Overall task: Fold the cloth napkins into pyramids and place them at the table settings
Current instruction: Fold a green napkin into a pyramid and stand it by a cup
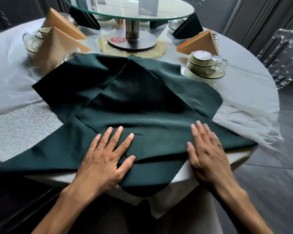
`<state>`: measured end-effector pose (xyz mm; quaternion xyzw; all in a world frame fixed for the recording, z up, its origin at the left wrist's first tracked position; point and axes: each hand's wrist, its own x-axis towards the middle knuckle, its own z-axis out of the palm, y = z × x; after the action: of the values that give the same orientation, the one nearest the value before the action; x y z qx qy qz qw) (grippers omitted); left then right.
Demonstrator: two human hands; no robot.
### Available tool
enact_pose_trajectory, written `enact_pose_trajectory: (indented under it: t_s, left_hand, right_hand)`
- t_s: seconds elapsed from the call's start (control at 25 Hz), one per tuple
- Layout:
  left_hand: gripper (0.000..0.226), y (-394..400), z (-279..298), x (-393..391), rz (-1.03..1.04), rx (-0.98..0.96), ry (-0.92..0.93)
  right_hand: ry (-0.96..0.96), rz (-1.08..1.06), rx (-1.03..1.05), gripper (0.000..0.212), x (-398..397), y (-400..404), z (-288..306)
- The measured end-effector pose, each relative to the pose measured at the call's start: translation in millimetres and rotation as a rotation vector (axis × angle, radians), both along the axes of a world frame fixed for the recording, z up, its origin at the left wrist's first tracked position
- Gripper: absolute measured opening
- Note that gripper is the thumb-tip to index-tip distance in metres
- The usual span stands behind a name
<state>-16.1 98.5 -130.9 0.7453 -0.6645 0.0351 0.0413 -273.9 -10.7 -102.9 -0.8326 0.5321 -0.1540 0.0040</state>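
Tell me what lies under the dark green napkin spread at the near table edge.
The dark green napkin lies on the white tablecloth, which shows all around it. Both hands press on top. Whatever sits beneath its middle is covered.

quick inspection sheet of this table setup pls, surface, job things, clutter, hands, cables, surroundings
surface: round table under a pale tablecloth, near edge draped.
job's things: dark green napkin spread partly folded, one corner hanging over the near edge; folded orange napkins and dark folded napkins stand at the far settings.
clutter: stacked cups and saucers; glass turntable on a metal post.
grippers: left hand and right hand press flat on the green napkin, fingers straight.
cables: nothing seen.
surroundings: clear chair, grey curtain, dark floor.
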Motion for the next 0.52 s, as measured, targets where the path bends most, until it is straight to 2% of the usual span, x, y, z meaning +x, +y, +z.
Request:
enact_pose_trajectory:
  t_s: [0.08,0.16,0.4,0.52]
  left_hand:
    - [0.065,-0.3,1.1,-0.8,-0.005,0.005,0.011]
    - [0.065,1.1,0.9,-0.4,-0.015,-0.004,0.013]
    - [0.071,6.3,4.0,7.6,-0.053,-0.030,0.105]
    - [0.075,44.4,5.8,69.4,-0.043,0.017,0.138]
  right_hand:
    - [-0.032,0.129,-0.009,0.065,62.7,18.7,-11.1]
    - [0.021,0.154,0.057,0.069,98.3,29.1,-18.3]
    - [0.129,0.137,-0.055,0.063,91.1,25.3,-40.0]
    - [0.120,0.145,-0.106,0.064,93.3,23.0,-41.1]
